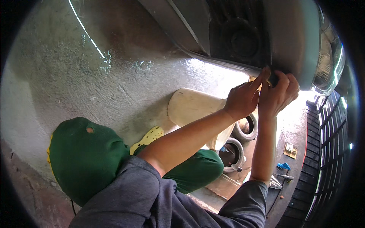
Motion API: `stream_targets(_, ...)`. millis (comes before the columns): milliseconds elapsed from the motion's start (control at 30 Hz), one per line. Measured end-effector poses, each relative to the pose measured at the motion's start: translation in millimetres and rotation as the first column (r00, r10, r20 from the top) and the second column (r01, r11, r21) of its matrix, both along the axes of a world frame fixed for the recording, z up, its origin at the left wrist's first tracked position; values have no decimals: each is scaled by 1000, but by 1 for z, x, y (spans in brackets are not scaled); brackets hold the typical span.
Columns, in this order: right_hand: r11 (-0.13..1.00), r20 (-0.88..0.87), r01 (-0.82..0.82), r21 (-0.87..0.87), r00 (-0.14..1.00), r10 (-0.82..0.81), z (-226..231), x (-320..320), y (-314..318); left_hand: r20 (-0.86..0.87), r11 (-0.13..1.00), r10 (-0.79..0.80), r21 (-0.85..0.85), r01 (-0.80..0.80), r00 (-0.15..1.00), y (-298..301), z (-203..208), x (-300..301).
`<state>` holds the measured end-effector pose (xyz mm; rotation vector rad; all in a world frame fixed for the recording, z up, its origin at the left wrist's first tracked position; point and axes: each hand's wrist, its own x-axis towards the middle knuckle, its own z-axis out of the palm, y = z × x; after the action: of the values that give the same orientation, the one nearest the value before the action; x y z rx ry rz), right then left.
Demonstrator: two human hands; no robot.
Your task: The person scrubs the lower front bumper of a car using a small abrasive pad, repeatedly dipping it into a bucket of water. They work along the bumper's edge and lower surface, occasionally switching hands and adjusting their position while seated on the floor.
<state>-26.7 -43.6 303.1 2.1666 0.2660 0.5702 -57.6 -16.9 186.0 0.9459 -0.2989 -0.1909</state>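
Both my arms reach up to the lower edge of a grey car bumper point(291, 41), beside its dark lower grille section point(237, 34). My left hand point(243, 98) has its index finger stretched to the bumper edge, with the other fingers folded in. Close beside it, my right hand point(279, 93) bends its fingers around a small dark piece point(273, 79) at the same edge. What this piece is, and whether it belongs to the bumper, I cannot make out. The left fingertips meet the edge next to it and are partly hidden. A headlight point(327, 66) sits to the right.
Below my hands stands a large whitish bucket-like container point(194, 106). Two tyres point(245, 128) lie by it, near a ledge with a blue item point(283, 166) and small tools. Black slats point(330, 152) line the right side. My green-trousered knee point(197, 171) is close underneath.
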Motion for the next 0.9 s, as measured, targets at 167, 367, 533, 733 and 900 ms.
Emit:
stream_targets(167, 945, 146, -40, 324, 989, -9, -22, -19, -15, 234, 962, 78, 237, -134, 969, 6, -27, 11)
stream_targets(367, 802, 236, 21, 597, 951, -201, -61, -90, -65, 398, 906, 222, 254, -340, 890, 10, -62, 29)
stream_targets(533, 316, 72, 66, 946, 911, -406, -110, -133, -127, 455, 869, 112, 386, -309, 883, 13, -111, 25)
stream_targets(733, 70, -184, 217, 974, 931, -316, -169, -129, -121, 343, 840, 130, 461, -287, 930, 7, -152, 16)
stream_targets(900, 101, -360, 396, 913, 896, -261, -177, -124, -117, 319, 897, 198, 322, -303, 927, 2, -148, 13)
